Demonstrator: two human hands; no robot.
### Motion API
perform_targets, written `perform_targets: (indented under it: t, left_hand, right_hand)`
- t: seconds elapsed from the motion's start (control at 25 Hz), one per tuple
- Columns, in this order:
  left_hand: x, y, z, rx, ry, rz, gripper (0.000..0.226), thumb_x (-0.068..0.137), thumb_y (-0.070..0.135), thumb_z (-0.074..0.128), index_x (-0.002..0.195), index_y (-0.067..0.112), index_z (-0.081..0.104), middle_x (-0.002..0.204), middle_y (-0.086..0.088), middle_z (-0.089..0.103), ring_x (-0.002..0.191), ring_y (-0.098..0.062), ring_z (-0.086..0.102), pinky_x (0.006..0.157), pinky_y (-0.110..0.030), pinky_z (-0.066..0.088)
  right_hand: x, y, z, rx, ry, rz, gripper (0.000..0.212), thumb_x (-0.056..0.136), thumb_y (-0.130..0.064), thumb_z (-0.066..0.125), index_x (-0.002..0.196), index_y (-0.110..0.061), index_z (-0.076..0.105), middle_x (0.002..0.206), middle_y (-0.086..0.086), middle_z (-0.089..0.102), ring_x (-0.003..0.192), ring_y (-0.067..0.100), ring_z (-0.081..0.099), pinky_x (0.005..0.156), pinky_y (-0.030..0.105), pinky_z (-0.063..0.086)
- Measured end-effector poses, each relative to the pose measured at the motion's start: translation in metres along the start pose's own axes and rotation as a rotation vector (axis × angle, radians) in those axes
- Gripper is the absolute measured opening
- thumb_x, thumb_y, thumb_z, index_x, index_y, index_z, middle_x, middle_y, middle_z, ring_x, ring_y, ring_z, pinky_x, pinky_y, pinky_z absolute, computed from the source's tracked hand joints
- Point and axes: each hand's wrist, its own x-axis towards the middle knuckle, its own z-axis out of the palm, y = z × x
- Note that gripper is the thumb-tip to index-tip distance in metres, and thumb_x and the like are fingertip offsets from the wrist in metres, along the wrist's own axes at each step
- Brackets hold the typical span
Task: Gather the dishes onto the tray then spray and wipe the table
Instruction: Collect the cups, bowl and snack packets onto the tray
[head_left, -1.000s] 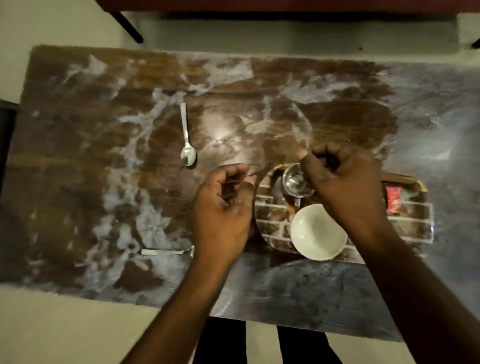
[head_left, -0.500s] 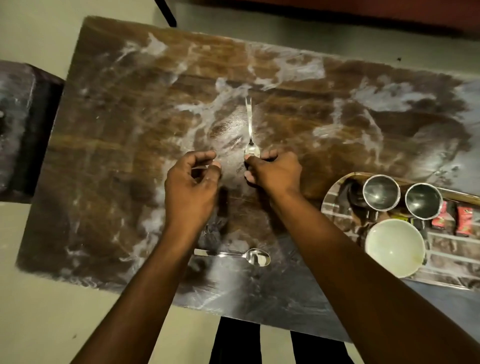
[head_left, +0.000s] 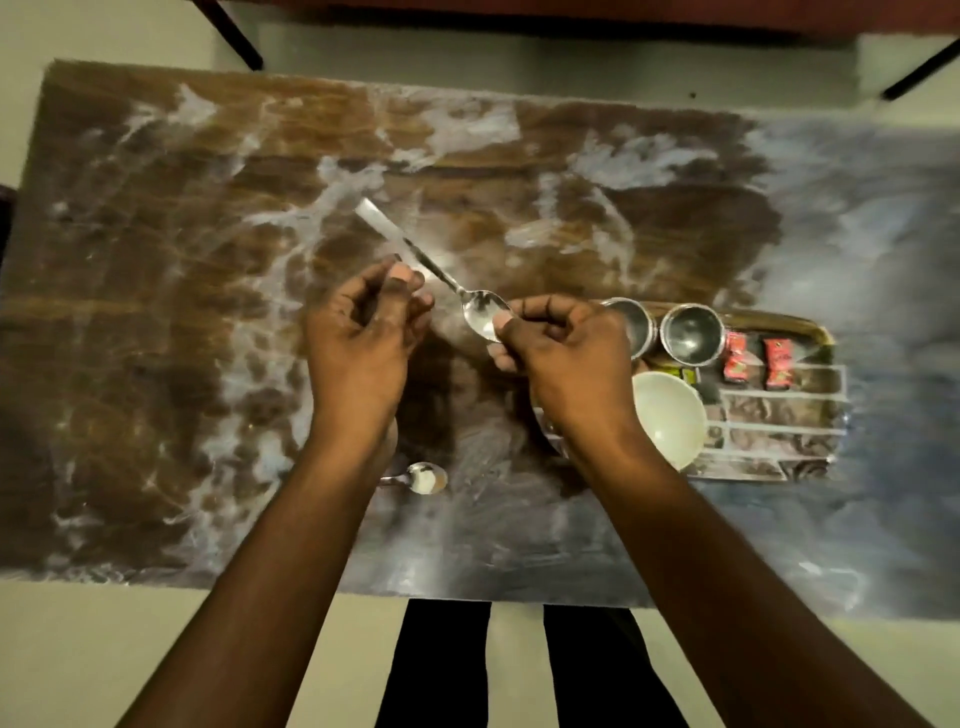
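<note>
The spoon (head_left: 441, 278) is lifted off the table (head_left: 156, 322), pinched by its bowl between the thumb and fingers of the right hand (head_left: 566, 358), with the handle slanting up and away to the left; held by the bowl end like this, it looks ready to be swung rightward and laid down handle-first or dropped flat; the left hand (head_left: 363, 338) hovers just beside the handle with its fingers curled loosely, gripping nothing that can be seen, perhaps ready to steady the handle; a second spoon (head_left: 423, 477) lies on the table near the front edge, partly hidden under the left forearm, so it is not yet gathered; to the right sits the tray (head_left: 810, 447), close enough that the right hand overlaps its near end; on it stand two steel cups (head_left: 693, 335) side by side, a white bowl (head_left: 670, 418) in front of them, and two red packets (head_left: 756, 364) beside the cups; the open stretch of tray right of the bowl seems the likeliest place for the cutlery; the gathering appears well along, and no spray or cloth is in view; the table's surface is streaked with pale smears that will want wiping.
</note>
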Motion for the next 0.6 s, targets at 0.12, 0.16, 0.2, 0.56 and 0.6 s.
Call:
perform_targets:
  t: [0.12,0.16,0.2,0.56,0.6]
  left_hand:
    - [-0.05,-0.002,0.058,-0.094,-0.073,-0.018,0.014,0.106,0.013,0.068,0.096,0.012,0.077,0.096,-0.013,0.079,0.09,-0.024,0.08,0.082,-0.032,0.068]
    - [-0.068,-0.007,0.076,-0.139,-0.089,-0.063,0.015,0.105,0.012,0.069,0.093,0.012,0.077,0.092,-0.013,0.079,0.086,-0.025,0.08,0.08,-0.033,0.068]
    - [-0.09,-0.015,0.096,-0.186,-0.107,-0.12,0.016,0.104,0.01,0.07,0.09,0.012,0.076,0.087,-0.011,0.08,0.081,-0.023,0.08,0.077,-0.033,0.067]
    - [-0.236,-0.137,0.264,-0.367,-0.002,-0.604,0.015,0.102,0.004,0.072,0.112,-0.006,0.075,0.088,-0.015,0.082,0.073,-0.019,0.081,0.069,-0.026,0.068]
    - [-0.236,-0.147,0.274,-0.368,0.03,-0.636,0.015,0.103,0.003,0.07,0.112,-0.008,0.074,0.089,-0.017,0.081,0.071,-0.019,0.081,0.07,-0.027,0.069]
  right_hand:
    - [-0.025,-0.007,-0.093,-0.062,0.049,-0.079,0.009,0.094,-0.01,0.08,0.104,-0.01,0.08,0.084,0.006,0.081,0.07,0.014,0.079,0.063,0.019,0.059]
    - [-0.032,-0.007,-0.122,-0.074,0.061,-0.093,0.011,0.095,-0.01,0.079,0.105,-0.012,0.081,0.085,0.004,0.082,0.07,0.011,0.078,0.064,0.017,0.058]
    - [-0.038,-0.006,-0.153,-0.094,0.08,-0.101,0.013,0.096,-0.009,0.078,0.105,-0.016,0.082,0.086,0.002,0.083,0.07,0.009,0.078,0.065,0.016,0.058]
    - [-0.032,0.035,-0.361,-0.326,0.213,-0.015,0.008,0.092,-0.011,0.081,0.099,-0.015,0.082,0.082,0.003,0.081,0.073,0.02,0.076,0.071,0.027,0.064]
    - [-0.024,0.042,-0.368,-0.352,0.197,-0.011,0.008,0.093,-0.011,0.08,0.098,-0.017,0.082,0.08,0.003,0.081,0.072,0.018,0.076,0.07,0.027,0.064]
